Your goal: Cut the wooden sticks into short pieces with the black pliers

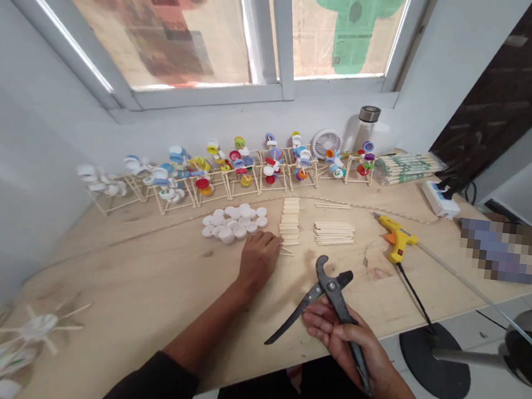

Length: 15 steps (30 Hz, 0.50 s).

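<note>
My right hand is wrapped round one handle of black pruning shears, whose hooked jaw points away from me. Their handles are spread, and the second one sticks out to the left, outside the grip. My left hand rests low over the table with its fingers bent together at the near end of a column of short wooden sticks. A slanted stick shows at its fingertips and appears pinched there; the contact is partly hidden. Just beyond this hand lies a cluster of white bottle caps.
Another stick pile lies right of the column. Colourful bottle-cap wheels on stick frames line the wall. A yellow glue gun, power strip, bagged sticks, small fan and bottle stand rightward. A spoked wheel is near left.
</note>
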Available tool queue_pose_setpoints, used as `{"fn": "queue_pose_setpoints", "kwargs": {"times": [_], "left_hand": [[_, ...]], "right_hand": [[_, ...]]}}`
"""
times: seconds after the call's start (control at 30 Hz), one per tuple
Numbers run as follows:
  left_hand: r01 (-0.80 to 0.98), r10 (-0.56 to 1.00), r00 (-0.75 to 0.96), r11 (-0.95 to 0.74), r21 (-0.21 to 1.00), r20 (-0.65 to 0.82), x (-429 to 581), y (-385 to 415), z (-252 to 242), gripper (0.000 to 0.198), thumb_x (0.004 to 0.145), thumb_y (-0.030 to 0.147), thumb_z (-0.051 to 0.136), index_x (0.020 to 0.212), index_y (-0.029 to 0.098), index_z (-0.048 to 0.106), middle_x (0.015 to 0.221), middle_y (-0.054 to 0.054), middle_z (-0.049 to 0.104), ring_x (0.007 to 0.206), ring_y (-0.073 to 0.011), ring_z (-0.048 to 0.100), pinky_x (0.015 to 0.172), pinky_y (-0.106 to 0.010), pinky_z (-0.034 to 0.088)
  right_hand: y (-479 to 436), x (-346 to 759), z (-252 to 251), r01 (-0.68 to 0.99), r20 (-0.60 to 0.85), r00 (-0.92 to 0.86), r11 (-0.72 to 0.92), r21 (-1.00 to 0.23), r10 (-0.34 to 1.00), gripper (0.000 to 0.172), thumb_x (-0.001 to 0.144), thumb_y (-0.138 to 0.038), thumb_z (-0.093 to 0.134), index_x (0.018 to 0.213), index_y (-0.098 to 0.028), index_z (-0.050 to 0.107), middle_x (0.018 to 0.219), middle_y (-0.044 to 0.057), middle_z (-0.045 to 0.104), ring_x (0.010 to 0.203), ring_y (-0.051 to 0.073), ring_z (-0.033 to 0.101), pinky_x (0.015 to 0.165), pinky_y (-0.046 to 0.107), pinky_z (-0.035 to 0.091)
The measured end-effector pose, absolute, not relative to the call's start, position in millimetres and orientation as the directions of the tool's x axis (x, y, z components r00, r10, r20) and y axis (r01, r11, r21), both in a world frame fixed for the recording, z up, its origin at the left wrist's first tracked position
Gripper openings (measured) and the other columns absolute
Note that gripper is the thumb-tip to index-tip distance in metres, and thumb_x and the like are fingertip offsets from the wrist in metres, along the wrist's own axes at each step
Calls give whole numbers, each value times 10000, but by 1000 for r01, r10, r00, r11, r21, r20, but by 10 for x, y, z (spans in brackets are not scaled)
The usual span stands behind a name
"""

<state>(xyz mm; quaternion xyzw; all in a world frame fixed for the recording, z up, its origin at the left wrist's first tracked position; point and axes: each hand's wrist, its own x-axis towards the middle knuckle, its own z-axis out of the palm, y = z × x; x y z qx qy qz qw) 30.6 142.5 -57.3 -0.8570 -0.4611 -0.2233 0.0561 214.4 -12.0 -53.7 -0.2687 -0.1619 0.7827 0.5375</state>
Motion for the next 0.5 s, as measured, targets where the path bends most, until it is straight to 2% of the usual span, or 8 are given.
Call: {"fn": "queue_pose_setpoints", "kwargs": {"times": [0.2, 0.37, 0.5], "left_hand": [[785, 788, 470, -579, 220, 398, 213, 1228, -607, 172, 834, 214, 422, 804, 186, 590, 835, -57, 600, 804, -188, 507, 698, -322, 366], [808, 832, 458, -536, 245, 313, 223, 1259, -660, 123, 801, 213, 472, 861, 187, 576, 888, -59, 582, 822, -191, 504, 702, -315, 375], [810, 848, 451, -520, 272, 278, 325, 1377, -678, 93, 795, 194, 474, 787, 186, 565, 850, -53, 564, 798, -180, 504, 696, -305, 376]], "right_hand": [[-123, 2135, -508, -736, -269, -264, -374, -564, 926, 335, 631, -150, 618, 965, -176, 617, 1098, 124, 608, 1058, 295, 523, 972, 489, 231], [-130, 2131, -527, -738, -267, -256, -366, -567, 929, 342, 634, -144, 612, 975, -166, 622, 1093, 118, 612, 1059, 297, 521, 976, 489, 234], [-133, 2126, -539, -736, -262, -248, -358, -575, 932, 340, 630, -138, 620, 969, -167, 625, 1087, 122, 615, 1050, 294, 529, 971, 490, 241]]}}
